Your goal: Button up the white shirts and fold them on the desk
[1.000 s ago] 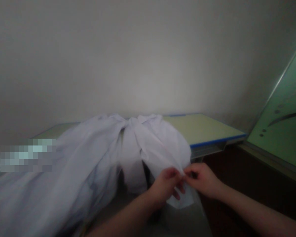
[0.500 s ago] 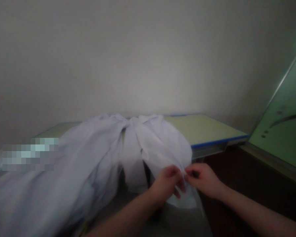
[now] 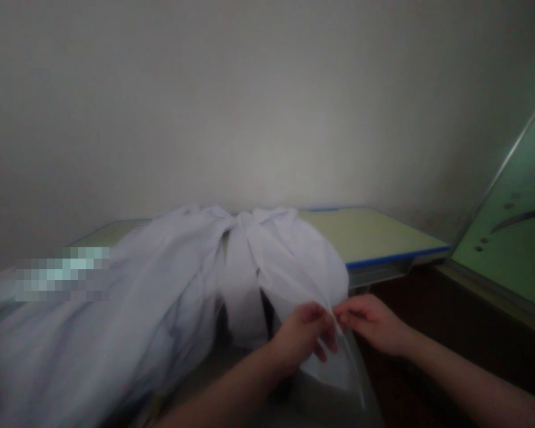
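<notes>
A large white garment [image 3: 169, 291] lies spread over a table [image 3: 374, 235] with a pale top and blue edge. My left hand [image 3: 301, 339] pinches a fold of the white cloth near the table's front right corner, fingers closed on it. My right hand [image 3: 372, 324] meets it fingertip to fingertip and pinches the same edge of cloth. A thin flap of the fabric hangs down below both hands.
A plain pale wall rises behind the table. A green panel [image 3: 512, 238] with a metal frame leans at the right. Dark floor or furniture lies beneath the table's right end. A blurred patch covers something at the left.
Both hands stay pinched on the cloth edge. The hanging flap below them has stretched a little lower and to the right, and my right hand has shifted slightly.
</notes>
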`<state>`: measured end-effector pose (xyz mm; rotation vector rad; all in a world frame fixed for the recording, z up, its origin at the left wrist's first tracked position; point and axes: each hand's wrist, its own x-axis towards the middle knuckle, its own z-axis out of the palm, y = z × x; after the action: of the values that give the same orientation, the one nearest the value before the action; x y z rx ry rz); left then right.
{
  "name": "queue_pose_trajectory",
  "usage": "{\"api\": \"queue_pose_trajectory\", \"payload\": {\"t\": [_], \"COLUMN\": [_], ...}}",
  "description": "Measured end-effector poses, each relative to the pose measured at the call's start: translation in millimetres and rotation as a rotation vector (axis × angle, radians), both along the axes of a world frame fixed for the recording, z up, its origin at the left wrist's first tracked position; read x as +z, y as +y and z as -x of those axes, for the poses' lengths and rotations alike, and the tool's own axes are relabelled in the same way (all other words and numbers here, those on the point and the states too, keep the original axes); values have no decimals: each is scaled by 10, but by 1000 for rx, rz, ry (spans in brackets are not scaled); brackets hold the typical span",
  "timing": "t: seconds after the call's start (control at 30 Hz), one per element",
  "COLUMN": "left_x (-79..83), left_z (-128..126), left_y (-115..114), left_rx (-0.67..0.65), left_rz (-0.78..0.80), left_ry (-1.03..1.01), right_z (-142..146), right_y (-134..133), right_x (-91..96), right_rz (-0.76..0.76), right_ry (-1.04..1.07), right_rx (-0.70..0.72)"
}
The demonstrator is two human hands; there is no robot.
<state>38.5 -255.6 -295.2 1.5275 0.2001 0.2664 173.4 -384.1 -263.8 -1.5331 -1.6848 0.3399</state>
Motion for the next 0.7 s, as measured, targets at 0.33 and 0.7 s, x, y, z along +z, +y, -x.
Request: {"api": "queue_pose_trajectory", "payload": {"t": [0.33,0.7], "left_x": [25,-108], "left_z": [-21,-123], "left_y": [-19,-48], "left_rx": [-9,214], "left_rz": [-24,-43], "left_ry": [30,-36], "right_z": [121,189], "right_y": [41,89], "right_x": [-89,-80], "right_rz": [-75,-113], "right_ry": [-283,-450], "right_rx": [-227,-358]}}
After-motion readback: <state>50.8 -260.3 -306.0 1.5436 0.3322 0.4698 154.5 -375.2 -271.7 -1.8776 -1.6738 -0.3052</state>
